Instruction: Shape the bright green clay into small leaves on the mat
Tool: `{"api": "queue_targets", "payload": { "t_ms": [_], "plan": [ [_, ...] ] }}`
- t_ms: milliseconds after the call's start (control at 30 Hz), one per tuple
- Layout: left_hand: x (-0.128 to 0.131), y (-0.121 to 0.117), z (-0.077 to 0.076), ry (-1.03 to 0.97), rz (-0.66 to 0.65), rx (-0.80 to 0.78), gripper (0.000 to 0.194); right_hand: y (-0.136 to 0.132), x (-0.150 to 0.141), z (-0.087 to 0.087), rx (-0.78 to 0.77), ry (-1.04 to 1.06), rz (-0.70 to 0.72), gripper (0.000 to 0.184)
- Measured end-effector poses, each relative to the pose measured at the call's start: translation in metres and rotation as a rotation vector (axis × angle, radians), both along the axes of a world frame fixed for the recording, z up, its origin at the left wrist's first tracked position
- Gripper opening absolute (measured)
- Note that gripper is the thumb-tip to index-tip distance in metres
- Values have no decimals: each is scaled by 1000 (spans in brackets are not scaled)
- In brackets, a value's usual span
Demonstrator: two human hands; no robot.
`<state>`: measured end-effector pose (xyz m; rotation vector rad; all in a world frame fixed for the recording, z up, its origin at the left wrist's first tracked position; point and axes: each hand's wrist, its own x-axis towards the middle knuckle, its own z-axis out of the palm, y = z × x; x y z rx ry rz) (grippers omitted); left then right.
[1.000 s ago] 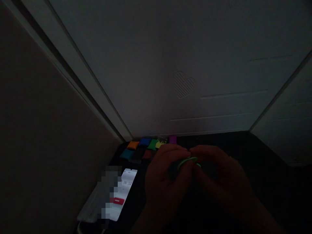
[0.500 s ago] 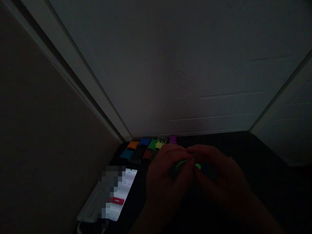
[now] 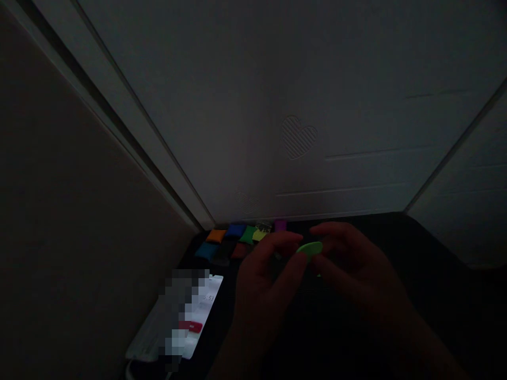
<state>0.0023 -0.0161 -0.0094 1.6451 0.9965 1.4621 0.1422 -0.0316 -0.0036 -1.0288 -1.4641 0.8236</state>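
Observation:
Between my two hands is a flattened, light green piece of modelling clay point(image 3: 311, 248), thin and rounded, held up above the dark surface. My left hand point(image 3: 263, 285) pinches its left end with the thumb in front and curled fingers behind. The thumb of my right hand point(image 3: 358, 274) presses the lower right edge, and its fingers arch over with a gap above the clay. A tiny green spot point(image 3: 319, 274) shows below the right thumb; I cannot tell whether it joins the piece. Dim light hides much of the fingers.
Several small coloured packets lie by the back wall, among them an orange packet point(image 3: 216, 236), a blue packet point(image 3: 235, 230) and a purple packet point(image 3: 280, 226). A lit phone point(image 3: 206, 303) lies at left, beside a partly blurred pale object point(image 3: 144, 332). White panels point(image 3: 301, 179) enclose the dark surface.
The hands have opened slightly, fingertips moving apart. The green clay has turned and risen, now showing its broad face instead of a thin curved edge. Packets and phone stay in place.

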Motion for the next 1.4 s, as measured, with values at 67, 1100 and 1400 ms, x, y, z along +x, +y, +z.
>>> {"api": "queue_targets", "payload": {
  "t_ms": [67,1100,1400],
  "plan": [
    [0,0,1,54,27,-11,11,0,0,0,62,-86,-35,28],
    [24,-3,-2,-410,-24,-118,14,-1,-2,-5,531,-317,-315,24],
    [17,-9,1,-417,-236,-2,22,-8,2,3,715,-292,-241,27]
  ]
}}
